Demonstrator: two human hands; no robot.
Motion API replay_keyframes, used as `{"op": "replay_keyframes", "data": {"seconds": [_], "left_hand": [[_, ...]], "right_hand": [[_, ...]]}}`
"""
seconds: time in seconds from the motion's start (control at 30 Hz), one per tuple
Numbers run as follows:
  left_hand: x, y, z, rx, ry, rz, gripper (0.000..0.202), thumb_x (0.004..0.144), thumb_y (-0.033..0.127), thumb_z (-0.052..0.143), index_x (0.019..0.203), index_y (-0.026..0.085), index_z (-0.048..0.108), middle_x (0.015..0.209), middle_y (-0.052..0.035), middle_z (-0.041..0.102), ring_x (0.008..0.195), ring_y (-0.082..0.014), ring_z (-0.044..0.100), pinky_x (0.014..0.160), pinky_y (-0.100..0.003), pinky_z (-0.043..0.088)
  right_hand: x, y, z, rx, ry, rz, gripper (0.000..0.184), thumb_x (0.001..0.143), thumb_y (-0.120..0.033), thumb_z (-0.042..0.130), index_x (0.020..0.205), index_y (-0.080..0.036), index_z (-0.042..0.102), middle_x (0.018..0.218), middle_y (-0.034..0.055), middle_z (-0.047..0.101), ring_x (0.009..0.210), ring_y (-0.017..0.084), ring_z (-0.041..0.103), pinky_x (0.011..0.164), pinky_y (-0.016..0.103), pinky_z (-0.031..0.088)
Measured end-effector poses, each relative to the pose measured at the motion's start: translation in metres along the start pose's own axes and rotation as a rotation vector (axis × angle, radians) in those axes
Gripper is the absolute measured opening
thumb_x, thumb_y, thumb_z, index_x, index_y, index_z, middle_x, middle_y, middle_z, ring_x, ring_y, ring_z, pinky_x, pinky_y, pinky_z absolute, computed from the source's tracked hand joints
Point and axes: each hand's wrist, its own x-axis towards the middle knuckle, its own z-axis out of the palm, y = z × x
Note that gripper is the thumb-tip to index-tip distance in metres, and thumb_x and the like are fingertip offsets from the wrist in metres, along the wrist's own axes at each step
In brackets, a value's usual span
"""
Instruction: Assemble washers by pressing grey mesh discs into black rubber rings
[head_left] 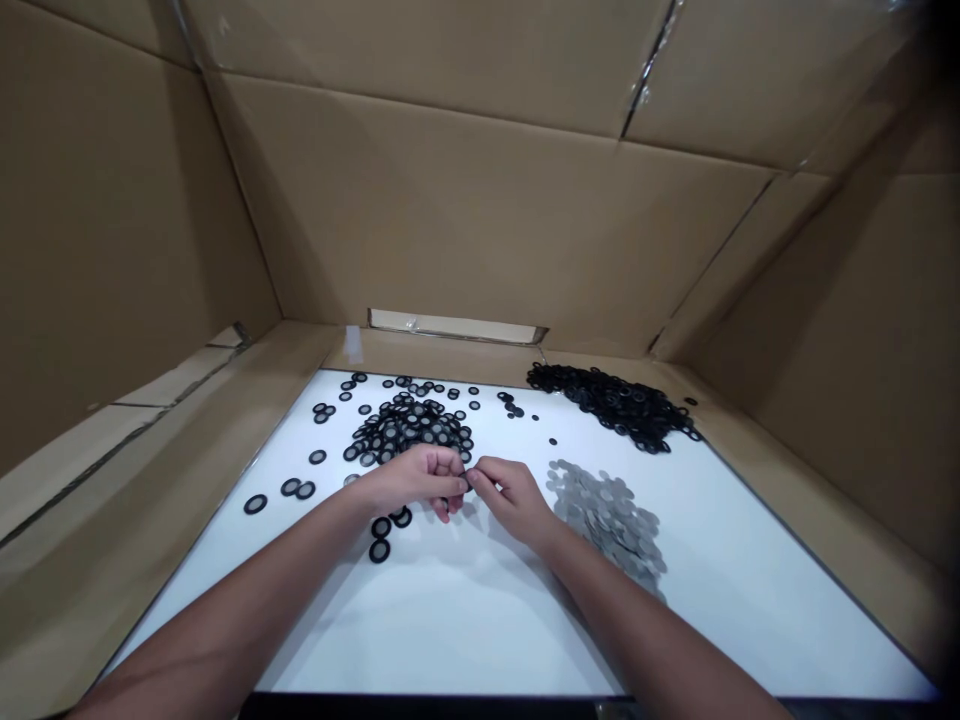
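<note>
My left hand (416,480) and my right hand (514,497) meet over the white table (450,610), fingertips pinched together on a small black ring (466,484). Just behind them lies a heap of black rings with grey mesh centres (412,425). A pile of grey mesh discs (607,510) sits right of my right hand. A heap of plain black rings (615,400) lies at the back right. A few filled rings (390,530) rest under my left hand.
Cardboard walls (465,200) enclose the table on the left, back and right. Loose filled rings (292,488) are scattered along the left side of the white surface. A slot (457,325) opens in the back wall.
</note>
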Motion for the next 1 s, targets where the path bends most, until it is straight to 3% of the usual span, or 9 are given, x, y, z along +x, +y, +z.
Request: {"op": "replay_keyframes", "data": {"seconds": [0.1,0.37,0.5,0.67,0.9,1.0], "left_hand": [[0.003,-0.003,0.006,-0.100,0.033,0.047,0.025,0.083,0.037,0.069,0.087,0.014,0.060,0.077,-0.0053,0.066,0.073,-0.0165,0.066,0.059,-0.027,0.056],[0.010,-0.008,0.011,-0.136,0.165,0.108,0.022,0.081,0.033,0.072,0.082,0.013,0.062,0.066,0.0011,0.058,0.053,-0.0084,0.056,0.050,-0.021,0.052],[0.009,-0.005,0.011,-0.130,0.147,0.080,0.025,0.081,0.033,0.072,0.075,0.013,0.060,0.064,0.0009,0.059,0.053,-0.0088,0.057,0.052,-0.023,0.053],[0.006,0.000,0.007,-0.144,0.093,0.078,0.027,0.082,0.033,0.071,0.072,0.014,0.055,0.061,0.0027,0.058,0.053,-0.0078,0.055,0.065,-0.029,0.058],[0.001,0.001,-0.003,0.039,0.024,-0.030,0.026,0.081,0.034,0.071,0.075,0.015,0.055,0.070,-0.0013,0.063,0.074,-0.0168,0.068,0.065,-0.028,0.058],[0.003,-0.004,0.000,0.042,0.057,0.003,0.023,0.082,0.035,0.069,0.083,0.015,0.057,0.071,-0.0005,0.062,0.068,-0.0152,0.067,0.058,-0.026,0.057]], "right_hand": [[0.000,-0.001,0.000,0.022,0.066,0.025,0.035,0.097,-0.034,0.043,0.067,-0.018,0.048,0.062,-0.0023,0.049,0.057,0.011,0.043,0.057,0.023,0.032],[0.001,0.002,0.002,0.126,0.084,0.136,0.037,0.098,-0.040,0.041,0.067,-0.019,0.043,0.057,-0.0039,0.042,0.055,0.011,0.038,0.054,0.024,0.030],[0.001,0.004,0.006,0.226,0.091,0.164,0.040,0.097,-0.043,0.042,0.065,-0.020,0.041,0.055,-0.0043,0.041,0.053,0.011,0.036,0.053,0.024,0.030],[0.001,0.001,0.010,0.314,0.153,0.174,0.040,0.097,-0.043,0.042,0.064,-0.021,0.038,0.055,-0.0046,0.040,0.053,0.010,0.036,0.053,0.024,0.031],[0.002,0.001,0.001,0.060,-0.039,0.074,0.039,0.096,-0.037,0.044,0.062,-0.019,0.038,0.058,-0.0046,0.038,0.056,0.010,0.035,0.054,0.024,0.028],[0.003,0.006,-0.001,0.047,-0.070,0.114,0.039,0.097,-0.039,0.041,0.063,-0.019,0.039,0.057,-0.0049,0.038,0.055,0.010,0.036,0.053,0.024,0.027]]}}
